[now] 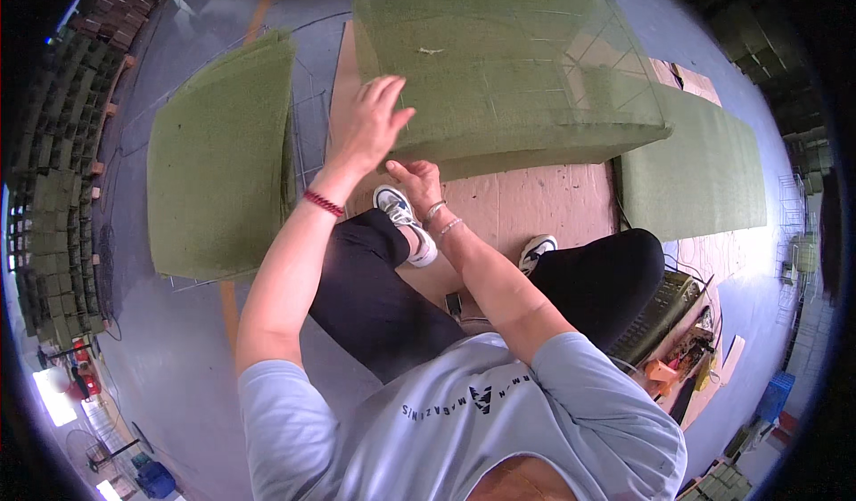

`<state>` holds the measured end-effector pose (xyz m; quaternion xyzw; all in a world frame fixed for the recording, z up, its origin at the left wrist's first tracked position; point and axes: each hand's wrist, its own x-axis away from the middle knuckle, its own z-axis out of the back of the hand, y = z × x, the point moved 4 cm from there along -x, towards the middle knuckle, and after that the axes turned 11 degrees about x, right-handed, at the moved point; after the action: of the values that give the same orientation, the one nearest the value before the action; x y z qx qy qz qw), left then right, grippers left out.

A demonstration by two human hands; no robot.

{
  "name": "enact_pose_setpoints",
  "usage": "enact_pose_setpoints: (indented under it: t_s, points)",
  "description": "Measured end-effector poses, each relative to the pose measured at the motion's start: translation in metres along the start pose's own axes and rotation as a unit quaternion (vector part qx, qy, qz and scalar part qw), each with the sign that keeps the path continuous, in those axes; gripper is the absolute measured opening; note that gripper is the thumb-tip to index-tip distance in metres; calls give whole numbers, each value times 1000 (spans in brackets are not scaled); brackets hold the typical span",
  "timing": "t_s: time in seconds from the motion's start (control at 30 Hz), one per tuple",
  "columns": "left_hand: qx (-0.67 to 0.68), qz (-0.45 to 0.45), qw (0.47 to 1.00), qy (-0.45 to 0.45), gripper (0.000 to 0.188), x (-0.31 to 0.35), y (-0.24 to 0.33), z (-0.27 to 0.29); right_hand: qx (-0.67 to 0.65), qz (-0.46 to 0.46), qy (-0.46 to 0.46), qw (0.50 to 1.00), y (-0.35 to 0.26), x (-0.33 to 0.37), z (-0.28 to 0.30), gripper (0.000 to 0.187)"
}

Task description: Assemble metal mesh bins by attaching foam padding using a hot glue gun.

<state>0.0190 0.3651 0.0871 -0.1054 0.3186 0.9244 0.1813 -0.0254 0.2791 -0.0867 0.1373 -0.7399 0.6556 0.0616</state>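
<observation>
far to the left of the mesh-covered frame [508,73], stacks of green bundles [62,144] line the side of the room. just left of the frame is a green mesh panel [218,162], with thin wires showing past its edges. the left hand [367,128], with a red bracelet [323,202] at its wrist, is at the frame's near left corner; its fingers are extended and released, the thumb apart, and i cannot tell whether it touches the mesh. the right hand [421,183] is lower at that same corner, its fingers curled and its thumb pointing left; i cannot tell whether it grips the edge. 2 shoes [538,250] show on the near side of the frame. the frame itself rests on cardboard [508,202], its wires visible through the mesh at its right end. just right of the frame is a green mesh sheet [700,176]. nearer the person and right of the frame, an orange object [660,373] lies among small items; a blue container [776,396] is farther right.
</observation>
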Motion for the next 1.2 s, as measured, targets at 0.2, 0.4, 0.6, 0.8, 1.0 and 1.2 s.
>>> enact_pose_setpoints:
  t_s: [0.2, 0.4, 0.6, 0.8, 1.0, 1.2]
  points:
    - [-61, -61, 996, -26, 87, 5, -1, -43, -52, 40, 5, 998, 4, -3, -4, 14]
    - [-112, -65, 989, -77, 100, 22, -12, -53, -1, 94, 0, 996, 26, -13, 3, 7]
    - [-132, -83, 983, -92, 118, 23, -12, -50, 20, 32, 21, 999, 21, -4, 0, 10]
    - [-97, -101, 985, -101, 122, 23, -16, -49, -171, -23, 9, 985, -19, 27, 23, 7]
    - [-64, -117, 986, -102, 119, 22, -21, -51, -66, -22, -10, 998, -35, 26, 32, 8]
    - [-52, -119, 986, -108, 115, 24, -19, -51, -112, -37, 19, 993, -39, 42, 23, 8]
